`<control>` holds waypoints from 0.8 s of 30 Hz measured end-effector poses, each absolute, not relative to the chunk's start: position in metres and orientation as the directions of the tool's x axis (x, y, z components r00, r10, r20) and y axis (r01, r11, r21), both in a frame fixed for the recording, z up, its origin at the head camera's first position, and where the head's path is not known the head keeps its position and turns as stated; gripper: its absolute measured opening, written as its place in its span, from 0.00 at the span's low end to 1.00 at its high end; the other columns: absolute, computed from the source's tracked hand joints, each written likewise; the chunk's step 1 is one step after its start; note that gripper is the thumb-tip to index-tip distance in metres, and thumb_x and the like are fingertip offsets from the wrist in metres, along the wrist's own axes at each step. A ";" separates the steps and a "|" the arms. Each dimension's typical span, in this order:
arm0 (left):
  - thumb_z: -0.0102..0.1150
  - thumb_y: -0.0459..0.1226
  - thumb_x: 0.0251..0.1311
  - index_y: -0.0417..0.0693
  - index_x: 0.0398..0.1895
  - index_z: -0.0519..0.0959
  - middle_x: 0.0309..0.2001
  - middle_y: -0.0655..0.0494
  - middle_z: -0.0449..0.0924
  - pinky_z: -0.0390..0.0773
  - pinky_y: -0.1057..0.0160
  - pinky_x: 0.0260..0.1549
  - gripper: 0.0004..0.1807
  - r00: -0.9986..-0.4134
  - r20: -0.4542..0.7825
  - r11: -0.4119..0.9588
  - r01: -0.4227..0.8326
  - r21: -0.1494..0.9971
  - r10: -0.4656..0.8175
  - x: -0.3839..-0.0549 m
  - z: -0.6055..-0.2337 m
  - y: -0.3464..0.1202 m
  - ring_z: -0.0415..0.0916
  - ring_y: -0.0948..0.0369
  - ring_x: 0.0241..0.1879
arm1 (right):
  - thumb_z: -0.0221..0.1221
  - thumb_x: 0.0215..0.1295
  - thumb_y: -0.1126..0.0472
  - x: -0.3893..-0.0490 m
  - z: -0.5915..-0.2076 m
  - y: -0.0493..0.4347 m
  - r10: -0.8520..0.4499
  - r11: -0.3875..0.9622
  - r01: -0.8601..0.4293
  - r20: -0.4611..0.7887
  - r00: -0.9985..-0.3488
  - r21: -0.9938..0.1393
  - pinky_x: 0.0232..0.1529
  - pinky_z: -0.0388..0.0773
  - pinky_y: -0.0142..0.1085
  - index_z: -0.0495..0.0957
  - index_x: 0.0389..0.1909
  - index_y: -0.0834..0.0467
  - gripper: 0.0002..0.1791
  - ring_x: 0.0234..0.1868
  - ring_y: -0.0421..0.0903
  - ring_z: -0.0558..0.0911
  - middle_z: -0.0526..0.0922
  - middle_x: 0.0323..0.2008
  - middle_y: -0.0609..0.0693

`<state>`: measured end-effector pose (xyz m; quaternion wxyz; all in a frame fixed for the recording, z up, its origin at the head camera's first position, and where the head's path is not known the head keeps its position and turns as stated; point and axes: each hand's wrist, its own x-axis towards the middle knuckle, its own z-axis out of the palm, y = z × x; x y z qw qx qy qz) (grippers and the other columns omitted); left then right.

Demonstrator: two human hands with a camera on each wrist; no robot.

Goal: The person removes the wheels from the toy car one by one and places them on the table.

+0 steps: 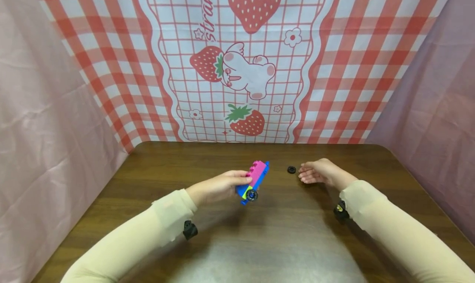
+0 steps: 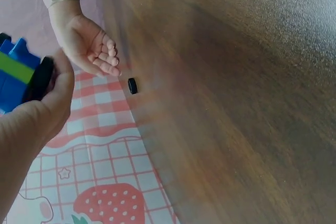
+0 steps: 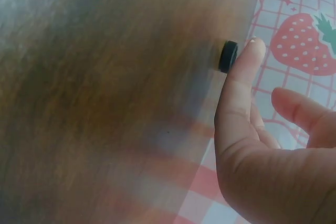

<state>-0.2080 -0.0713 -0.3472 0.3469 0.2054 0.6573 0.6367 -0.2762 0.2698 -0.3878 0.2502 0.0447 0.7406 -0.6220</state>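
My left hand [image 1: 222,185] grips a toy car [image 1: 257,172] built of pink, blue and lime bricks, tilted above the table. Its near end shows a black wheel [image 1: 252,195]; the far side is hidden. In the left wrist view the car's blue and lime part [image 2: 14,72] is cut off by the frame's edge. On the table, to the right of the car, lies a loose black wheel [image 1: 291,170]. Just right of that wheel is my right hand [image 1: 320,171], fingers extended and nothing held. The right wrist view shows the loose wheel [image 3: 228,57] close to a fingertip; contact is unclear.
The brown wooden table [image 1: 148,167] ends at a red-and-white checked cloth [image 1: 345,68] with strawberry prints, hanging behind it. Pale pink cloth [image 1: 55,122] hangs at the left and more cloth [image 1: 423,101] at the right. Each sleeve carries a small black device [image 1: 190,230] at the wrist.
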 end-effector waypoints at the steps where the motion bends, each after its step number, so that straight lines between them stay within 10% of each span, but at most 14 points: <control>1: 0.39 0.37 0.73 0.26 0.64 0.62 0.39 0.58 0.78 0.75 0.63 0.50 0.24 -0.679 -0.184 0.093 -0.168 0.981 0.710 -0.208 -0.347 -0.071 0.77 0.67 0.40 | 0.44 0.76 0.59 -0.275 -0.387 0.270 -0.248 0.223 0.370 -0.420 -0.873 -0.902 0.37 0.83 0.33 0.64 0.58 0.79 0.25 0.29 0.40 0.85 0.86 0.27 0.50; 11: 0.40 0.41 0.72 0.27 0.58 0.66 0.33 0.59 0.77 0.73 0.70 0.31 0.24 -0.743 -0.137 0.004 -0.178 0.984 0.655 -0.211 -0.349 -0.066 0.74 0.67 0.33 | 0.42 0.76 0.59 -0.266 -0.381 0.263 -0.289 0.234 0.315 -0.375 -0.881 -0.920 0.37 0.83 0.33 0.62 0.60 0.80 0.26 0.31 0.40 0.85 0.86 0.30 0.49; 24: 0.37 0.43 0.74 0.25 0.63 0.65 0.43 0.56 0.80 0.73 0.69 0.32 0.28 -0.786 -0.073 -0.005 -0.096 0.995 0.613 -0.216 -0.345 -0.057 0.74 0.66 0.34 | 0.47 0.74 0.59 -0.244 -0.361 0.225 -0.397 0.203 0.268 -0.330 -0.856 -0.942 0.36 0.82 0.34 0.71 0.56 0.74 0.21 0.31 0.40 0.83 0.86 0.33 0.50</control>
